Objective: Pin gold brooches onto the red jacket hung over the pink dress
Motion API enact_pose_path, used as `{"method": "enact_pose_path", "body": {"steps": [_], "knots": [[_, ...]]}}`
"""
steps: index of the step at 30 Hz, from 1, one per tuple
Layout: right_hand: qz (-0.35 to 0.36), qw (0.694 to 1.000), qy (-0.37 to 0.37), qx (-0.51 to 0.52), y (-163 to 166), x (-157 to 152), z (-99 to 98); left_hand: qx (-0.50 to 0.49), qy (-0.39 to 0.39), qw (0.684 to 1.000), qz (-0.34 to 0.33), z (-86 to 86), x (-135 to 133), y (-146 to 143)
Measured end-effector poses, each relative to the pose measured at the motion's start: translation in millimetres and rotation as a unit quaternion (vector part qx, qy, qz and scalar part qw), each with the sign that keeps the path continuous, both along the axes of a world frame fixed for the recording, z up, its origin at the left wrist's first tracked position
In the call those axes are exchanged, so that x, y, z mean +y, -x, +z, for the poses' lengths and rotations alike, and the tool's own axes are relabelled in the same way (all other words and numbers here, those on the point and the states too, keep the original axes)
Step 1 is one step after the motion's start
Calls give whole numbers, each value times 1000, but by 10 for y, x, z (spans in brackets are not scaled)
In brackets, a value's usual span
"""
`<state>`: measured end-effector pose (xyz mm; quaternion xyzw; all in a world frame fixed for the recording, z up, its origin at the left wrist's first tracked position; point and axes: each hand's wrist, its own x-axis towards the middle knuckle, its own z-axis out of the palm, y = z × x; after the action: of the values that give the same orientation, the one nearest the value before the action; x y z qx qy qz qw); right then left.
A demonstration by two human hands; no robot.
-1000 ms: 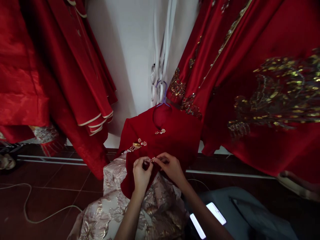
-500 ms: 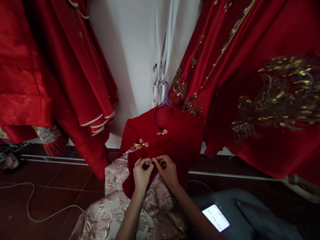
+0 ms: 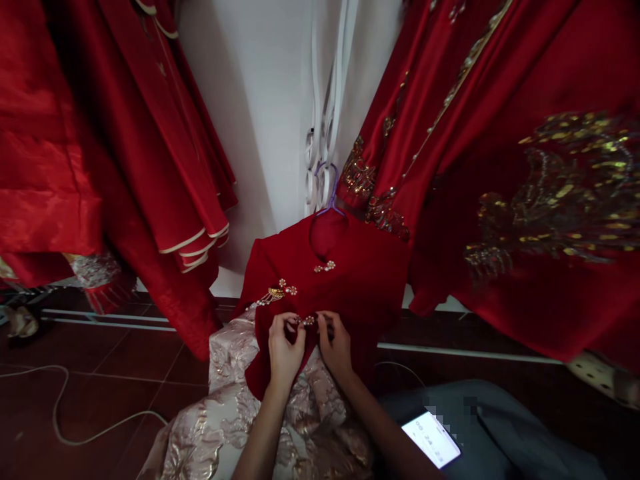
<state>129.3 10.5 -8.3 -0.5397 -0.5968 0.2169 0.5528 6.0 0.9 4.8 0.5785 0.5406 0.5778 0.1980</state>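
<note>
One beaded fastener (image 3: pixel 309 321), near on the red garment (image 3: pixel 370 267), is pinched in our left hand (image 3: pixel 285 348), probably for steadiness; our right hand (image 3: pixel 336 343), half-curled beside it, shows no clear hold. Farther, a purple hanger (image 3: pixel 332 200) supports the garment.

Red top (image 3: pixel 370 277), round-necked, front outward, pearly flower clasp (image 3: pixel 309 321) at lower front

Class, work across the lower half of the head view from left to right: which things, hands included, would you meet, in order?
Silver trim → left hand → beads → right hand → phone → holed shoe.
</note>
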Motion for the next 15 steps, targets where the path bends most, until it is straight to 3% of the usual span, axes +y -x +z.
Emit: {"method": "enact_pose_path", "body": {"steps": [3, 7, 11, 15], "knots": [[-18, 1000, 4, 19, -15, -17, -104, -6, -18, 999, 28, 21, -31, -6], [-14, 1000, 0, 20, -38, -5, -143, 70, -22, 997, 38, 24, -61, -22], [-1, 1000, -8, 4, -45, 27, -147, 157, 0, 987, 27, -8, -67, -29], [-2, 1000, -22, -7, -32, 51, -177, 164, 7, 986, 10, -47, -52, -11]]}}
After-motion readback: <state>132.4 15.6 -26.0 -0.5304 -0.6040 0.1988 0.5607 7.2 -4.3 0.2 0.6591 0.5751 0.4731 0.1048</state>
